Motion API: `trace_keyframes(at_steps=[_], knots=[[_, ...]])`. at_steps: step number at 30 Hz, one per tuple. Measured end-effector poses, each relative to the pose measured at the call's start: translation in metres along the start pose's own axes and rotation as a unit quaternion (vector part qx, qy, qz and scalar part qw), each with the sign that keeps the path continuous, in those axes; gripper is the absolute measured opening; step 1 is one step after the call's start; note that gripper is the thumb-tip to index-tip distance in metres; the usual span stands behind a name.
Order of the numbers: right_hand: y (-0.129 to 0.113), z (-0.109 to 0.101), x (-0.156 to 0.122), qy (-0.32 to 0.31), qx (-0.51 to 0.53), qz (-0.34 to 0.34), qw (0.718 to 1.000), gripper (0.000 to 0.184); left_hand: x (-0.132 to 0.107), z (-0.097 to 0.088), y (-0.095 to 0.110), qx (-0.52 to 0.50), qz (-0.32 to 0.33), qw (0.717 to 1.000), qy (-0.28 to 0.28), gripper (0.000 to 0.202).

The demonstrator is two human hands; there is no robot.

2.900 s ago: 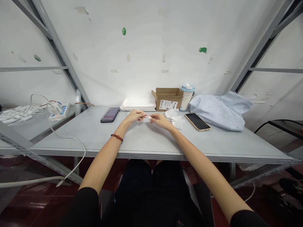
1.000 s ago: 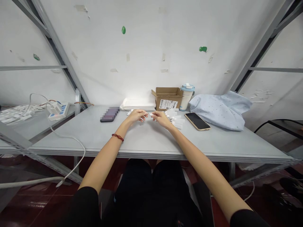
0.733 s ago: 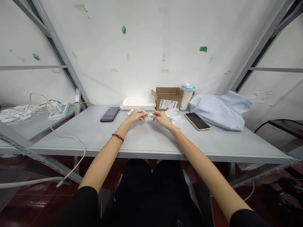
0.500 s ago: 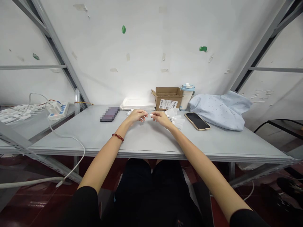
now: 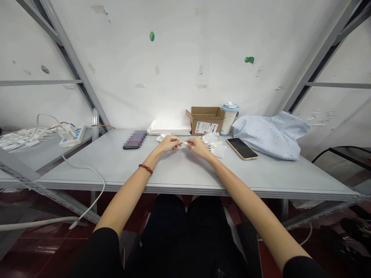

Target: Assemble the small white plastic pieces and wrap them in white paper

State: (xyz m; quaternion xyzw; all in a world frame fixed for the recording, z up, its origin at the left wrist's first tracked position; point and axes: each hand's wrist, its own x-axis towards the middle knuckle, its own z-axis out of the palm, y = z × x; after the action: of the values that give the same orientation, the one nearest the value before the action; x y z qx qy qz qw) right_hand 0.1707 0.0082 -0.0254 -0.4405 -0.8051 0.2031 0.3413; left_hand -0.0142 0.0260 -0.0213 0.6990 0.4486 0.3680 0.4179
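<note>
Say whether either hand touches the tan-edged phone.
No, the right hand pinches a small white piece beside the left hand, both apart from the phone.

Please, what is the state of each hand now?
Left hand: fingers curled; whether it grips anything cannot be told.
Right hand: closed, holding a small white piece.

A lidded cup [image 5: 228, 122] — and a phone [image 5: 242, 149] near pale blue cloth [image 5: 269, 136].

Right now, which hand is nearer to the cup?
Right. The right hand is left of the cup and closer to the person; the left hand is farther left, on the right hand's far side from the cup.
</note>
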Motion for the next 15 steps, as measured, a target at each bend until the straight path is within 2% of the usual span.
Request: trace_keyframes(at_steps=[15], knots=[[0.0044,0.0039,-0.0015,0.007,-0.044,-0.025,0.999,0.023,-0.0014,0.0022,-0.0059,-0.016,0.012,0.999,-0.026,0.018]])
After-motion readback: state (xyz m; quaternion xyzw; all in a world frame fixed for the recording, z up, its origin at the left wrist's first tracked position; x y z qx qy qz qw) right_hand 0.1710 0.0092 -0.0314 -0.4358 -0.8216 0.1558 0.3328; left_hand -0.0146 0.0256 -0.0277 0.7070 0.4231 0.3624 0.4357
